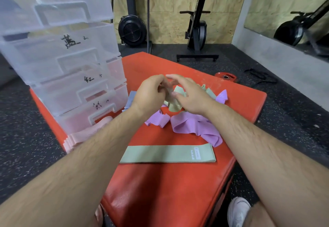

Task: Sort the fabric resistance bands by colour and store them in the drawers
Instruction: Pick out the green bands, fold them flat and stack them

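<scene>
Pale green is the colour in hand: the left hand (151,93) and right hand (188,96) meet over the mixed heap at the centre of the frame, working at a crumpled green band (175,105). The left hand's fingers are curled in and seem to pinch the top of that band. The right hand arches over it with its thumb close to the cloth, but blur hides whether it has any hold.

A flat green band (167,153) lies smoothed out just below the heap, towards the lower centre, so the step looks like gathering the greens. Purple bands (194,125) sprawl between the two, a neat stack of pink bands (85,136) sits at the left edge of the red padded box (169,191), and a blue-grey band (130,100) peeks out behind the left wrist.

The clear drawers (71,63) stand at the upper left, all pulled part-way out. Next, the crumpled band likely needs lifting free of the purple ones, flattening, and laying on its green mate.
</scene>
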Motion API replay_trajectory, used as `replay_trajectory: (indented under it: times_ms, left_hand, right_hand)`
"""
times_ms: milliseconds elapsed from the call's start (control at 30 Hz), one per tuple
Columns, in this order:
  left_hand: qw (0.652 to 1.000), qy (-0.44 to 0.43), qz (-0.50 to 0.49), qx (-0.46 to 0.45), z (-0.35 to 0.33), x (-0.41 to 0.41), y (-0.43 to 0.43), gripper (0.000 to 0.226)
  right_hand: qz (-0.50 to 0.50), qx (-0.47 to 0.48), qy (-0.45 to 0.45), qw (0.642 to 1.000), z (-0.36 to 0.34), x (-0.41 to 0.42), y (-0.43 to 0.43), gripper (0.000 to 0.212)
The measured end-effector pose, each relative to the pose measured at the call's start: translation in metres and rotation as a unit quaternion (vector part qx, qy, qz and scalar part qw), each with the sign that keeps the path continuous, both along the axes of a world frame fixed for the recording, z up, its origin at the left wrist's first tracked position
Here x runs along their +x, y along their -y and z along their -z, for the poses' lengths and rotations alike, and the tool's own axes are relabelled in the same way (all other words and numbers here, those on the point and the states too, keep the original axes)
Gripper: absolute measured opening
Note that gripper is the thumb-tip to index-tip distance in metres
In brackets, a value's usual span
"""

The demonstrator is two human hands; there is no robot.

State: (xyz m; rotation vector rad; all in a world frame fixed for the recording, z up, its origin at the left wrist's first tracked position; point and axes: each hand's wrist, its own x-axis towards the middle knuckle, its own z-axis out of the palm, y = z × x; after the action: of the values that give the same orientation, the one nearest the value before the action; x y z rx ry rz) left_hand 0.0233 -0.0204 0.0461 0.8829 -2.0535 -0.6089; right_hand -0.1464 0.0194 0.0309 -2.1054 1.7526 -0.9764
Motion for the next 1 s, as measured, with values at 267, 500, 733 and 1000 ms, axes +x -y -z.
replay_trajectory:
  times_ms: [267,500,733,1000]
  left_hand:
    - [0.999,-0.031,0.014,-0.017,-0.008,0.028,-0.008,0.029]
    - [0.990,-0.137,-0.016,0.031,-0.020,0.055,-0.004,0.032]
    - [0.960,-0.233,-0.118,0.099,-0.029,0.093,0.008,0.035]
    - [0.972,-0.132,-0.115,0.158,-0.017,0.129,0.011,0.028]
  right_hand:
    - [-0.007,-0.003,0.002,1.000,-0.008,0.019,-0.001,0.003]
    - [0.046,0.059,-0.065,0.995,-0.006,0.015,-0.005,0.011]
    - [0.109,0.133,-0.102,0.980,-0.005,-0.021,-0.017,0.008]
    - [0.077,0.166,0.068,0.981,-0.022,-0.051,-0.054,0.020]
